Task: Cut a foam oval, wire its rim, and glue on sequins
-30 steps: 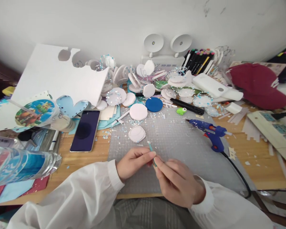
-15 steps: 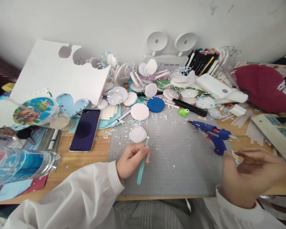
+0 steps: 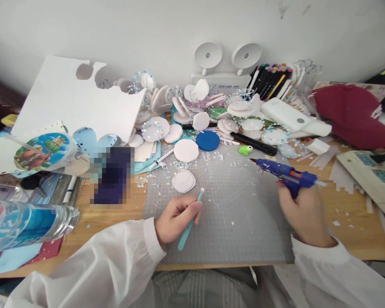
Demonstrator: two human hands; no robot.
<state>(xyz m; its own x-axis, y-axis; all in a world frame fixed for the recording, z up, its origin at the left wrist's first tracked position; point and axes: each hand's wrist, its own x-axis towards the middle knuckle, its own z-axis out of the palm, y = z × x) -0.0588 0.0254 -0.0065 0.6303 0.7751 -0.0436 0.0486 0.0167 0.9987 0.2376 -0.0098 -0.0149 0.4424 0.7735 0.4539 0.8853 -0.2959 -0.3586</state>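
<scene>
My left hand (image 3: pixel 176 216) pinches a slim teal stick (image 3: pixel 189 222) that slants over the grey cutting mat (image 3: pixel 237 222); a tiny white piece sits at the stick's upper tip, just below a white foam disc (image 3: pixel 183 181). My right hand (image 3: pixel 303 211) is wrapped round the handle of a blue glue gun (image 3: pixel 284 175), whose nozzle points left over the mat. Both hands wear white sleeves.
Many white foam discs (image 3: pixel 186 150), a blue disc (image 3: pixel 207 140), a black pen (image 3: pixel 253 143) and a green punch (image 3: pixel 244 149) crowd the mat's far edge. A phone (image 3: pixel 112 175), cut white board (image 3: pixel 73 100) and plastic bottle (image 3: pixel 28 224) lie left; a red cap (image 3: pixel 349 115) right.
My right hand left the teal stick, swung out to the right and closed on the glue gun's handle. My left hand keeps the stick, now angled with its tip toward the foam disc.
</scene>
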